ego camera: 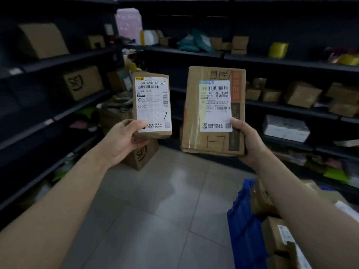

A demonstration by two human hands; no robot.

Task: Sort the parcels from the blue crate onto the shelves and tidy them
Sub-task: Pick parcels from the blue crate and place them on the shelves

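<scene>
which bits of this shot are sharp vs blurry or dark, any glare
Head view: labels on the small parcel and the large parcel are sharp and readable; head view: the shelves behind are dim, soft and bowed by the wide lens; head view: a pale sheen lies on the floor tiles, and the blue crate looks smeared.

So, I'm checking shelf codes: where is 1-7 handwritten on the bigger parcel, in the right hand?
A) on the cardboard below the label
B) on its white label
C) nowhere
A: on the big parcel in the right hand, 1-7 is penned on bare cardboard below the label; the small parcel in the left hand has it on its own sticker.
</scene>
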